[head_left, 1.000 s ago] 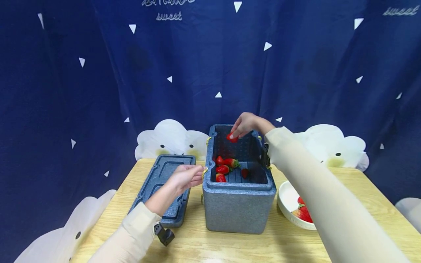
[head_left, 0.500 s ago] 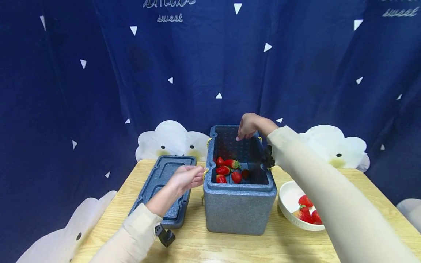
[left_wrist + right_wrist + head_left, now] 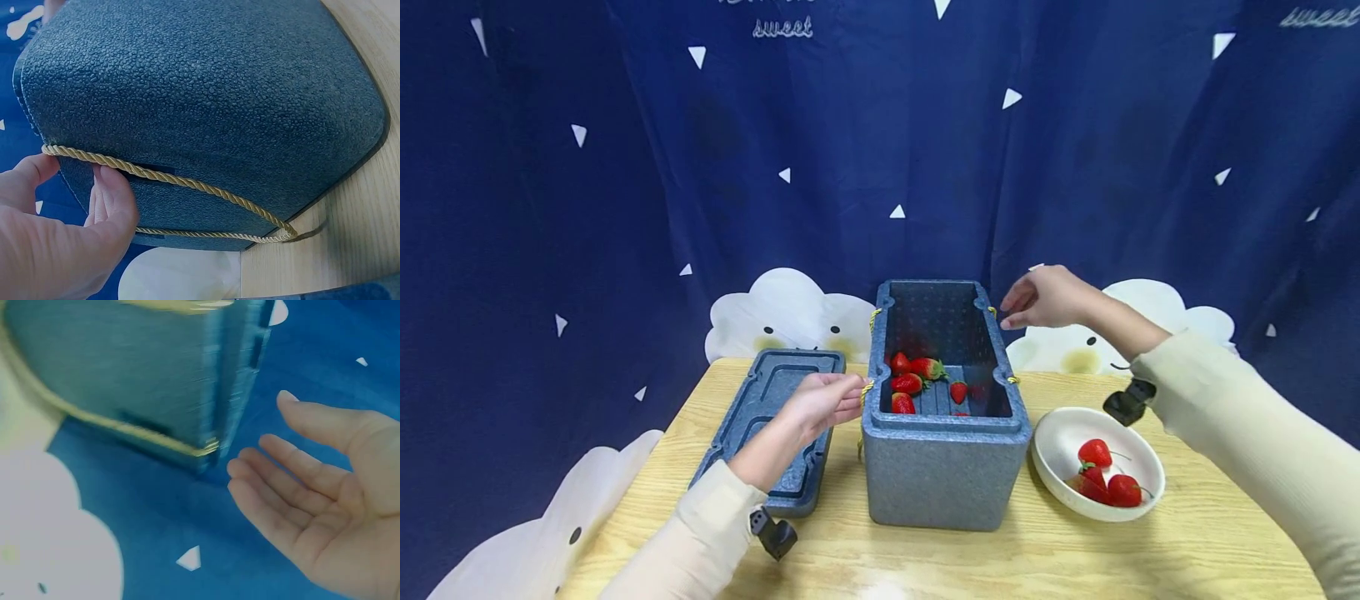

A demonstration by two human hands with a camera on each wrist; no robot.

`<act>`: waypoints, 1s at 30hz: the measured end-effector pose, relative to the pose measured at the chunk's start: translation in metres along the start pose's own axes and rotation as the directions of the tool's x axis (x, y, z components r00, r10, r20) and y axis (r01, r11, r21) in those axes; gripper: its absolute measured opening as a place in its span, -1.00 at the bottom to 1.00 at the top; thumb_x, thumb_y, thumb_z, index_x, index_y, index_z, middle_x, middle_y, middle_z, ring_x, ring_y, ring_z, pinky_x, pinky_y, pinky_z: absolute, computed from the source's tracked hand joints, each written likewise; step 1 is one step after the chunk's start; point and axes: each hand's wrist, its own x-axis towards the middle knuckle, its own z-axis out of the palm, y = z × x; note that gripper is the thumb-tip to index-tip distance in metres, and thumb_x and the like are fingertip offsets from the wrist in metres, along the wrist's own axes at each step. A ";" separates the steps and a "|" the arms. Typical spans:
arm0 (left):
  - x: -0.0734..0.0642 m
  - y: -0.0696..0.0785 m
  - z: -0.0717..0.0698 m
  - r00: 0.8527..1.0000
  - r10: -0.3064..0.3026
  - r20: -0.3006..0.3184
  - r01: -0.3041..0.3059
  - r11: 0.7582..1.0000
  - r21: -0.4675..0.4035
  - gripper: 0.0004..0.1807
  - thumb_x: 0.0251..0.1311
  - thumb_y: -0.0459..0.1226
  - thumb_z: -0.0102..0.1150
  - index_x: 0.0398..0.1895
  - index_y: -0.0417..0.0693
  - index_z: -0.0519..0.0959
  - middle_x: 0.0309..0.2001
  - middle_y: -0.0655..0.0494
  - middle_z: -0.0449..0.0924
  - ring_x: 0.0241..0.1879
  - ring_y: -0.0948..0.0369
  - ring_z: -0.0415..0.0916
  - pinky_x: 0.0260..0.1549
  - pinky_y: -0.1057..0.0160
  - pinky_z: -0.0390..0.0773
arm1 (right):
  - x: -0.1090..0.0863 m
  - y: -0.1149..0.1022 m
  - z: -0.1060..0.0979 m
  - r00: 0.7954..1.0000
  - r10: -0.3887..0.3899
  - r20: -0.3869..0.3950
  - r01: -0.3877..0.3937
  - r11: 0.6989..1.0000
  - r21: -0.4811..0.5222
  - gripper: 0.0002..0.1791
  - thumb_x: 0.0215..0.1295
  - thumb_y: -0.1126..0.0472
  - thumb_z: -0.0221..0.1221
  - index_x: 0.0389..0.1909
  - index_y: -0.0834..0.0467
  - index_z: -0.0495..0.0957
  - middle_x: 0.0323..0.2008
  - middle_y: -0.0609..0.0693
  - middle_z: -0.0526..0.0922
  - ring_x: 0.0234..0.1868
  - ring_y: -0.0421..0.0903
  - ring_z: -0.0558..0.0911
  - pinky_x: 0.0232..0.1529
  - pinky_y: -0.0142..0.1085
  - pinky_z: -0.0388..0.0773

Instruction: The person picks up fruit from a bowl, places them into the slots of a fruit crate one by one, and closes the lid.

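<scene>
My left hand (image 3: 827, 402) touches the left rim of a grey-blue foam box (image 3: 936, 479) with its fingertips. There they lie against a yellow twisted cord (image 3: 187, 182) that hangs along the box's side. Inside the box are several strawberries (image 3: 907, 383), mostly along the left wall. Just outside the right rim, my right hand (image 3: 1051, 297) hovers in the air, its fingers loosely bent and nothing in them. In the right wrist view its palm shows bare beside the box's corner. A white bowl (image 3: 1060, 450) with a few strawberries (image 3: 1094, 452) sits on the right.
The box's lid (image 3: 778, 387) lies on the wooden table (image 3: 940, 562) to the left, partly under my left forearm. A dark blue curtain (image 3: 880, 150) with white triangles and cloud shapes hangs behind the table.
My right hand let go of a strawberry inside the box, then rose and moved right, out past the rim. More of the bowl now shows. My left hand stayed at the left rim.
</scene>
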 end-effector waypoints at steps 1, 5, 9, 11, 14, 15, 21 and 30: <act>0.000 0.000 0.000 1.000 0.001 0.001 -0.001 1.000 0.003 -0.52 0.29 -0.28 0.04 0.19 -0.42 0.38 -0.11 -0.03 0.62 -0.23 0.29 0.58 0.15 0.09 0.58 | -0.006 0.007 0.003 1.000 0.003 -0.004 -0.003 1.000 0.018 -0.69 0.10 0.14 0.37 -0.22 0.28 0.68 -0.32 0.12 0.76 -0.30 -0.08 0.70 -0.20 -0.18 0.68; -0.001 0.000 -0.001 1.000 0.002 -0.001 -0.002 1.000 0.001 -0.51 0.29 -0.28 0.05 0.20 -0.42 0.37 -0.11 -0.02 0.61 -0.22 0.29 0.57 0.09 0.15 0.62 | -0.028 0.034 0.020 1.000 0.003 -0.011 -0.002 0.997 0.082 -0.72 0.08 0.17 0.38 -0.25 0.28 0.68 -0.37 0.07 0.76 -0.35 -0.14 0.68 -0.27 -0.34 0.66; 0.000 -0.001 -0.001 1.000 0.000 -0.003 0.000 1.000 0.002 -0.50 0.28 -0.28 0.05 0.22 -0.42 0.35 -0.09 -0.04 0.59 -0.21 0.28 0.57 0.09 0.15 0.62 | -0.044 0.058 0.040 1.000 0.008 0.010 -0.010 0.991 0.132 -0.73 0.05 0.17 0.39 -0.29 0.27 0.67 -0.41 0.03 0.75 -0.39 -0.18 0.67 -0.34 -0.49 0.60; 0.000 -0.002 -0.002 1.000 0.000 -0.006 0.000 1.000 0.003 -0.49 0.27 -0.28 0.06 0.22 -0.42 0.35 -0.09 -0.05 0.59 -0.21 0.28 0.57 0.09 0.15 0.62 | -0.051 0.067 0.051 0.999 0.014 0.033 -0.018 0.989 0.146 -0.72 0.04 0.15 0.39 -0.30 0.27 0.67 -0.43 -0.01 0.74 -0.41 -0.21 0.65 -0.37 -0.51 0.58; -0.001 -0.002 -0.002 1.000 0.005 -0.012 -0.005 1.000 0.003 -0.50 0.28 -0.28 0.06 0.22 -0.41 0.36 -0.07 -0.07 0.60 -0.21 0.27 0.57 0.09 0.13 0.62 | -0.061 0.079 0.066 0.997 0.006 0.073 -0.018 0.986 0.164 -0.72 0.04 0.14 0.39 -0.32 0.26 0.66 -0.45 -0.04 0.73 -0.43 -0.27 0.62 -0.40 -0.50 0.57; -0.001 -0.002 -0.002 1.000 0.006 -0.012 -0.006 1.000 0.003 -0.51 0.28 -0.29 0.05 0.21 -0.41 0.36 -0.06 -0.08 0.60 -0.20 0.27 0.57 0.10 0.12 0.61 | -0.065 0.082 0.071 0.996 0.005 0.086 -0.020 0.986 0.167 -0.72 0.03 0.13 0.39 -0.32 0.25 0.66 -0.46 -0.05 0.73 -0.44 -0.29 0.60 -0.40 -0.50 0.56; 0.000 0.000 0.000 1.000 0.011 -0.006 -0.011 1.000 0.008 -0.55 0.27 -0.31 0.04 0.17 -0.40 0.42 -0.02 -0.13 0.61 -0.19 0.27 0.58 0.15 0.08 0.58 | -0.086 0.095 0.096 0.978 -0.006 0.208 -0.040 0.975 0.218 -0.77 0.03 0.20 0.37 -0.31 0.24 0.66 -0.43 -0.06 0.74 -0.47 -0.35 0.56 -0.45 -0.49 0.50; 0.001 0.001 0.001 1.000 -0.001 -0.015 0.001 1.000 0.018 -0.54 0.25 -0.31 0.03 0.18 -0.40 0.41 -0.06 -0.06 0.57 -0.17 0.25 0.55 0.14 0.11 0.59 | -0.107 0.098 0.116 0.946 0.006 0.324 -0.112 0.945 0.308 -0.80 0.04 0.29 0.34 -0.33 0.31 0.63 -0.47 -0.04 0.68 -0.56 -0.29 0.51 -0.55 -0.44 0.52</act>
